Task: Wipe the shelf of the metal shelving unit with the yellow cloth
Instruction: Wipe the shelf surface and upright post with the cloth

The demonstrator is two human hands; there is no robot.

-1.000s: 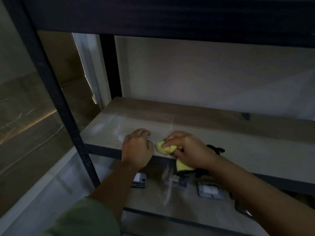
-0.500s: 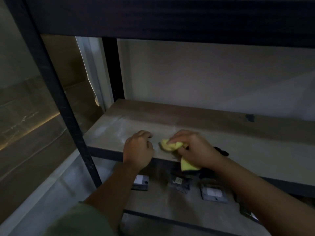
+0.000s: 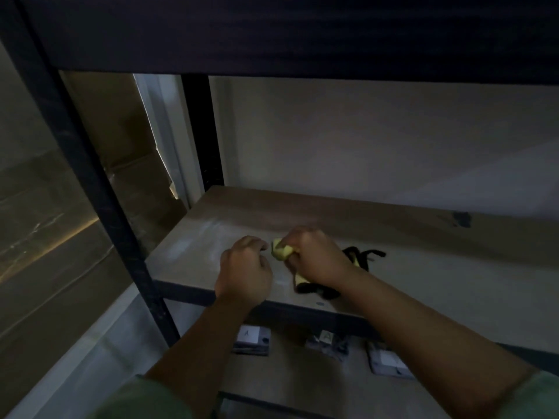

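My right hand [image 3: 317, 260] is closed around a bunched yellow cloth [image 3: 281, 252], which sticks out to the left of the fist and below it near the shelf's front edge. My left hand [image 3: 245, 270] is curled into a fist just left of the cloth, resting on the pale wooden shelf [image 3: 196, 243] of the dark metal shelving unit [image 3: 121, 237]. Whether the left fingers touch the cloth is unclear. A pale dusty smear shows on the shelf's left part.
A black strap-like object [image 3: 363, 255] lies on the shelf behind my right wrist. The upper shelf beam [image 3: 272, 31] hangs close overhead. Small flat packets [image 3: 252, 340] lie on the lower shelf. A cardboard box [image 3: 127, 152] stands left of the unit.
Both hands have shifted slightly inward over the shelf. The right hand has bunched the cloth tighter, so less of it hangs past the front edge.
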